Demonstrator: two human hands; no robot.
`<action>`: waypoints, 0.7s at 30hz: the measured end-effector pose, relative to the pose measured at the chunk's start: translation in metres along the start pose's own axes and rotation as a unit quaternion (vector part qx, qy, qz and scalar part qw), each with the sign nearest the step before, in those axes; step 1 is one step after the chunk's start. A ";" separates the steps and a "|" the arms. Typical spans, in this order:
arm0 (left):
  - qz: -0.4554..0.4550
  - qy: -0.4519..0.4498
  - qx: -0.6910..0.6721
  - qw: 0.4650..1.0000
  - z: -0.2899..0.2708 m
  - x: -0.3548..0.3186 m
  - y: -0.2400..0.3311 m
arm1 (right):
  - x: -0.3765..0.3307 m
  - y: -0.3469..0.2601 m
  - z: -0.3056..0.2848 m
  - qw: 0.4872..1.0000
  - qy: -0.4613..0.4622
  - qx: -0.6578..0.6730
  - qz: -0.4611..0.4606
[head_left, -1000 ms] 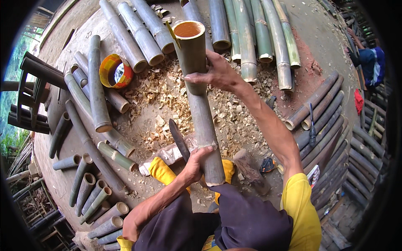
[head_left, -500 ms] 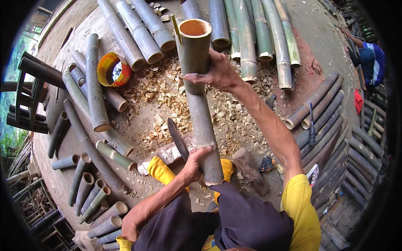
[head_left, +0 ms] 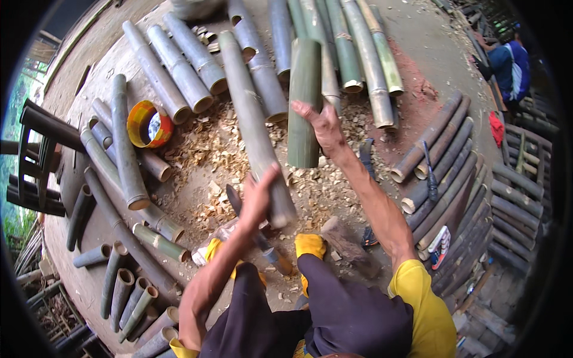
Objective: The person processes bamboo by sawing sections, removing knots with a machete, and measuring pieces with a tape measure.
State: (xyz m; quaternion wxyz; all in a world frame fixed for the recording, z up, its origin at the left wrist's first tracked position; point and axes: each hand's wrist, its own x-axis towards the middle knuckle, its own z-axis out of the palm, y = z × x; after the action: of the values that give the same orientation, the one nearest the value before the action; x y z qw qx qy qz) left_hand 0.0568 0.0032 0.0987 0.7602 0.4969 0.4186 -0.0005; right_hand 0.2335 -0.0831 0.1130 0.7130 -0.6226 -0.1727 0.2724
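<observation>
Left hand (head_left: 257,195) is grasping the long grey-green bamboo tube (head_left: 250,113) toward its near end, mid-scene. Right hand (head_left: 326,129) is touching the short, wide green bamboo tube (head_left: 305,86) to its right; can't tell if gripping. Both likely handling stiff, light, slick; mid-length holds probably balancing best.

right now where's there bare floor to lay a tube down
Bare floor: upper right, between the red powder and the co-worker; also upper left, beside three grey bamboo tubes. Crowded: lower left, with short bamboo tubes; centre, with pale chips.
</observation>
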 end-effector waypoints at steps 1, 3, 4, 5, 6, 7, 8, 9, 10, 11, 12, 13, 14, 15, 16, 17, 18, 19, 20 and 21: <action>0.048 -0.016 0.044 0.998 -0.009 0.033 0.004 | -0.010 -0.009 -0.003 1.000 0.010 0.019 0.017; 0.153 0.007 0.086 0.984 -0.008 0.065 0.030 | -0.026 -0.004 -0.022 0.996 -0.006 0.086 0.037; 0.232 0.065 0.202 0.949 0.009 0.064 0.043 | -0.041 -0.006 -0.039 0.993 -0.005 0.110 0.043; 0.270 0.105 0.267 0.919 -0.014 0.079 0.044 | -0.055 -0.007 -0.032 0.959 -0.073 0.251 0.105; 0.329 0.031 0.240 0.913 -0.023 0.077 0.045 | -0.070 -0.004 -0.041 0.932 -0.056 0.300 0.194; 0.312 -0.042 0.177 0.933 -0.016 0.055 0.051 | -0.089 -0.002 -0.051 0.923 -0.075 0.303 0.223; 0.279 -0.066 0.197 0.938 -0.027 0.041 0.053 | -0.109 -0.002 -0.053 0.946 -0.064 0.223 0.225; 0.237 -0.058 0.162 0.956 -0.020 0.017 0.045 | -0.138 0.004 -0.065 0.983 -0.004 0.097 0.157; 0.215 -0.064 0.167 0.960 -0.014 -0.008 0.035 | -0.172 0.009 -0.084 0.991 0.055 0.033 0.119; 0.219 -0.058 0.191 0.955 -0.028 -0.026 0.032 | -0.199 0.012 -0.094 0.992 0.105 -0.023 0.074; 0.218 -0.040 0.197 0.955 -0.040 -0.043 0.025 | -0.231 0.012 -0.109 0.987 0.154 -0.016 0.050; 0.240 -0.019 0.211 0.947 -0.055 -0.060 0.023 | -0.266 0.003 -0.121 0.971 0.185 0.114 0.104; 0.208 0.023 0.145 0.967 -0.084 -0.065 0.011 | -0.297 -0.027 -0.127 0.944 0.180 0.241 0.134; 0.193 0.049 0.164 0.966 -0.104 -0.070 -0.001 | -0.335 -0.031 -0.140 0.924 0.250 0.253 0.141; 0.175 0.075 0.205 0.960 -0.123 -0.075 -0.009 | -0.368 -0.039 -0.150 0.919 0.286 0.214 0.168; 0.150 0.096 0.238 0.955 -0.143 -0.077 -0.023 | -0.404 -0.010 -0.166 0.907 0.407 0.033 0.105; 0.139 0.119 0.273 0.944 -0.165 -0.081 -0.025 | -0.422 -0.016 -0.167 0.881 0.462 -0.013 0.105; 0.119 0.132 0.304 0.936 -0.180 -0.085 -0.032 | -0.449 -0.012 -0.177 0.848 0.520 -0.066 0.086; 0.095 0.135 0.333 0.928 -0.189 -0.086 -0.044 | -0.485 -0.006 -0.196 0.811 0.565 -0.080 0.130; 0.072 0.134 0.359 0.921 -0.197 -0.087 -0.055 | -0.522 0.010 -0.217 0.732 0.642 -0.181 0.139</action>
State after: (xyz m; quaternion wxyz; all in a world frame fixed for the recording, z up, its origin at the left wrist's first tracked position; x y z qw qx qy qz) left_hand -0.1482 0.0876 0.0820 0.4653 0.7609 0.4514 -0.0294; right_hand -0.0545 -0.5695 0.1156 0.4824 -0.7835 0.3686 -0.1327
